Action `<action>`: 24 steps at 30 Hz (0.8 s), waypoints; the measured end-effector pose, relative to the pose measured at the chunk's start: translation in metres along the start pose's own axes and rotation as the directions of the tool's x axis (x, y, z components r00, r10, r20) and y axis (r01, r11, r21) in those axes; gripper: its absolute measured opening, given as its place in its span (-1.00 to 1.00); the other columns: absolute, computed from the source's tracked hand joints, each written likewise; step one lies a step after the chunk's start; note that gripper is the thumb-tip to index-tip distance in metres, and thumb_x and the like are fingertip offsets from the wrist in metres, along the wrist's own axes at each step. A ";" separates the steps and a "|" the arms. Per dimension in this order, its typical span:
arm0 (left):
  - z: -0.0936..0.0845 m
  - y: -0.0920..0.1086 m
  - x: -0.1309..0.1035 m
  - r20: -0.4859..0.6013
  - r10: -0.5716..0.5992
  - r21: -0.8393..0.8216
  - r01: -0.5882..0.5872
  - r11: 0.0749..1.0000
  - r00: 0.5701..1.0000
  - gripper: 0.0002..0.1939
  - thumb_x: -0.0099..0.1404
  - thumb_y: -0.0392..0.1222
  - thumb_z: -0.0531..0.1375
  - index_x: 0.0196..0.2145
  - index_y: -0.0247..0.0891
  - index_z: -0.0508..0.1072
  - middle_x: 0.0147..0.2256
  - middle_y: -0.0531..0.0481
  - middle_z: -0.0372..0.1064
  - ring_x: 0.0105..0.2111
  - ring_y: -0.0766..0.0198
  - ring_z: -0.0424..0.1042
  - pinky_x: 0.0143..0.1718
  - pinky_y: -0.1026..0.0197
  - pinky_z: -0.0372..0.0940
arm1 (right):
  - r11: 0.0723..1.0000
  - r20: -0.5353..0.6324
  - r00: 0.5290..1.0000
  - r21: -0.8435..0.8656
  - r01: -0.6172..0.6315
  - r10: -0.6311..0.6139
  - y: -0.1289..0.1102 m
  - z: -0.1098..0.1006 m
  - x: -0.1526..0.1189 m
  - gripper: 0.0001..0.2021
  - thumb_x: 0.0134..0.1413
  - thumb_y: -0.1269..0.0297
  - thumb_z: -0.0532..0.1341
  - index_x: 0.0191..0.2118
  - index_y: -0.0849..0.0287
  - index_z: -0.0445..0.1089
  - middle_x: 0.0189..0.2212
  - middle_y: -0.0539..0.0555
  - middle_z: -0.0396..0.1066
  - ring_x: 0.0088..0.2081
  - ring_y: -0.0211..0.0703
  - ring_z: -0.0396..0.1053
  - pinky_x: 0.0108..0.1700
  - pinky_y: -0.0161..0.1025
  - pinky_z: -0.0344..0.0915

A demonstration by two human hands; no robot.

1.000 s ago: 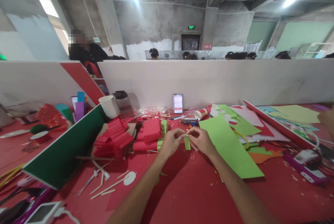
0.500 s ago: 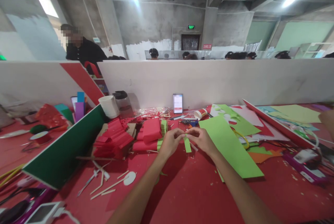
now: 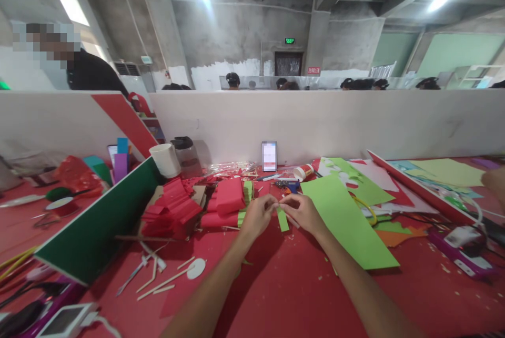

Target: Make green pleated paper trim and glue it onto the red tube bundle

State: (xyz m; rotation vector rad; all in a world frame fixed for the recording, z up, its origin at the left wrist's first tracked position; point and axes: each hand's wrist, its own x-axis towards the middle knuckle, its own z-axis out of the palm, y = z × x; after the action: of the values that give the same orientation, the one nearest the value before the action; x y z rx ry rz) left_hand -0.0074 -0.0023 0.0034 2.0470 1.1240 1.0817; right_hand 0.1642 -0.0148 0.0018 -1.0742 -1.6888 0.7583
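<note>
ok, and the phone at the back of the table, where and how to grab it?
I'd pinch the phone by its long side edges, upper half, coming from the front and slightly above. It stands upright, screen forward, back to the white partition; both edges look free, while a pen lies near its foot.

On a red surface (image 3: 292,296), the left hand (image 3: 258,215) and right hand (image 3: 303,212) pinch a small green paper strip (image 3: 282,219) between their fingers. A large green sheet (image 3: 349,222) lies beside the right hand; a lit phone (image 3: 269,156) stands against the white partition (image 3: 335,122).
</note>
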 end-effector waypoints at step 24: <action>0.005 0.004 0.000 -0.013 0.017 -0.092 -0.018 0.996 1.000 -0.87 0.25 -0.17 0.15 -0.36 -0.28 0.43 -0.50 0.07 0.36 -0.48 0.34 0.32 -0.43 0.34 0.17 | 1.000 0.003 1.000 0.001 -0.009 0.009 0.004 -0.003 0.004 -0.87 0.02 0.23 0.24 -0.38 0.20 0.41 -0.47 0.04 0.45 -0.42 -0.18 0.39 -0.32 -0.27 0.31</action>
State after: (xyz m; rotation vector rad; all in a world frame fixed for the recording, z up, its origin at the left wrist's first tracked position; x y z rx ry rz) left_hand -0.0016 -0.0046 0.0037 1.9850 1.0447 1.1351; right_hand 0.1672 -0.0093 0.0011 -1.0805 -1.6870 0.7670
